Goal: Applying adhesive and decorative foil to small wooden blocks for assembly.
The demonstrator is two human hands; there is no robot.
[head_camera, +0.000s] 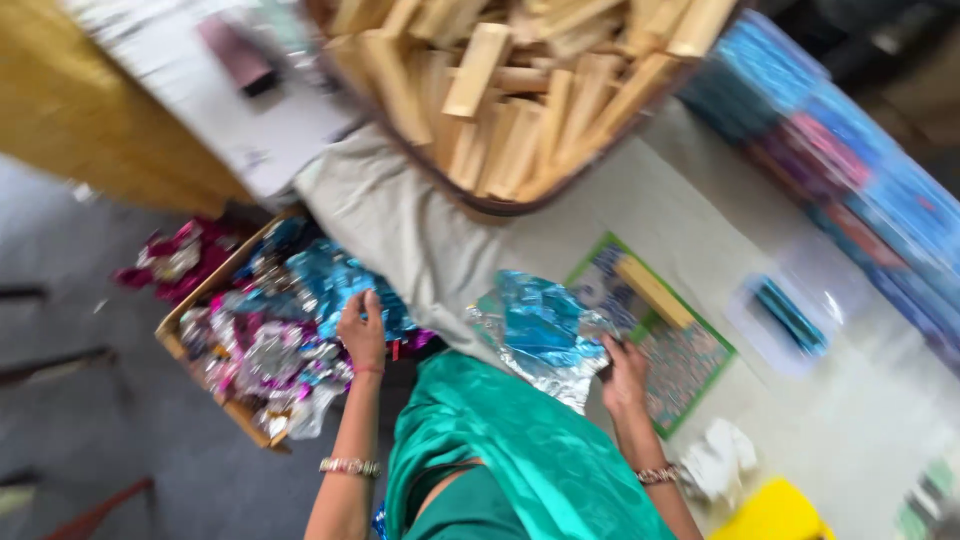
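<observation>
My left hand [362,330] reaches down into a cardboard box [172,330] full of crumpled blue, pink and silver foil wrappers [270,350]; its fingers rest on a blue piece, and the blur hides whether they grip it. My right hand [624,375] is at the table's edge, closed on the corner of a crinkled blue and silver foil sheet [535,335]. A light wooden block [655,292] lies on a green-bordered printed board [690,360] just beyond that hand. I wear a green garment [520,450] and a bracelet on each wrist.
A large tray [470,195] piled with wooden blocks stands at the table's far side. Stacked blue and pink packs [830,150] line the right. A clear dish [790,320] with blue strips, crumpled white paper [715,460] and a yellow object [775,515] sit nearby. More foil [175,255] lies on the floor.
</observation>
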